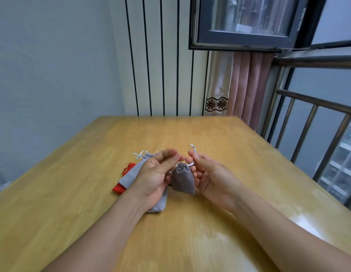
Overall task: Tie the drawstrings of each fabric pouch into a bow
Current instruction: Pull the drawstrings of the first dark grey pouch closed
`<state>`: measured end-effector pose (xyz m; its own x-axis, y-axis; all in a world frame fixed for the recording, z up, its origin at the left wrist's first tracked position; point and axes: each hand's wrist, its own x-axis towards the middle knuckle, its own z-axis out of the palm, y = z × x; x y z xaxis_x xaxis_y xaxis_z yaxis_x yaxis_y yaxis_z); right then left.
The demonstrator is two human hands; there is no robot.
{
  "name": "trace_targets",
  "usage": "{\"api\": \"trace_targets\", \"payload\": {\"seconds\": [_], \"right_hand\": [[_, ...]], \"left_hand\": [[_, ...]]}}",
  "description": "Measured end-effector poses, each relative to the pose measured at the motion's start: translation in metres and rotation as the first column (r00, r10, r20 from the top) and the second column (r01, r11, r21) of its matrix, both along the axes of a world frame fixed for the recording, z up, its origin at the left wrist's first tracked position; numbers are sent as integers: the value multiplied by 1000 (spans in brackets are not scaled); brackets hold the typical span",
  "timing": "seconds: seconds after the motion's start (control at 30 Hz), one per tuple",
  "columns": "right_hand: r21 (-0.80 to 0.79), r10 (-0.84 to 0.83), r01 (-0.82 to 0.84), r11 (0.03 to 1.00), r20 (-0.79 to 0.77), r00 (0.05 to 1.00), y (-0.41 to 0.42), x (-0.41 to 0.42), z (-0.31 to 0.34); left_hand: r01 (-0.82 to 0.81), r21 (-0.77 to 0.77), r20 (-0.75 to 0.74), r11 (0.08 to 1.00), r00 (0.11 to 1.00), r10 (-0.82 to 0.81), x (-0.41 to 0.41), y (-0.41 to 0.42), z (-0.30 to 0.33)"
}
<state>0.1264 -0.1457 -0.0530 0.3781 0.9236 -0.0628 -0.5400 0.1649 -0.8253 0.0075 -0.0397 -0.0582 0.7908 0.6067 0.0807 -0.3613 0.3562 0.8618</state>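
A small dark grey pouch (183, 179) hangs between my two hands just above the wooden table (229, 154), its mouth cinched shut. My right hand (208, 173) pinches one silver drawstring (193, 152), whose end sticks up above my fingers. My left hand (157, 173) pinches the other drawstring on the pouch's left side; the cord there is mostly hidden by my fingers. Under my left hand lies a lighter grey pouch (131, 173) with silver strings (140, 155). A red pouch (119, 188) pokes out beneath it.
The table's far edge meets a striped wall panel (163, 75). A pink curtain (247, 85) and an open window (245, 22) stand at the back right. A metal railing (308, 118) runs along the table's right side.
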Motion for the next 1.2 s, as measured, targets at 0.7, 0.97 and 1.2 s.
{"api": "trace_targets", "payload": {"seconds": [0.7, 0.97, 1.2], "right_hand": [[26, -198, 199, 980, 285, 938, -3, 4, 2], [275, -322, 184, 944, 891, 320, -7, -1, 0], [189, -279, 205, 960, 630, 725, -4, 0, 3]], "left_hand": [[-85, 119, -136, 989, 986, 101, 3, -4, 1], [-100, 234, -182, 967, 973, 144, 2, -8, -1], [99, 218, -205, 971, 977, -54, 0, -12, 5]]}}
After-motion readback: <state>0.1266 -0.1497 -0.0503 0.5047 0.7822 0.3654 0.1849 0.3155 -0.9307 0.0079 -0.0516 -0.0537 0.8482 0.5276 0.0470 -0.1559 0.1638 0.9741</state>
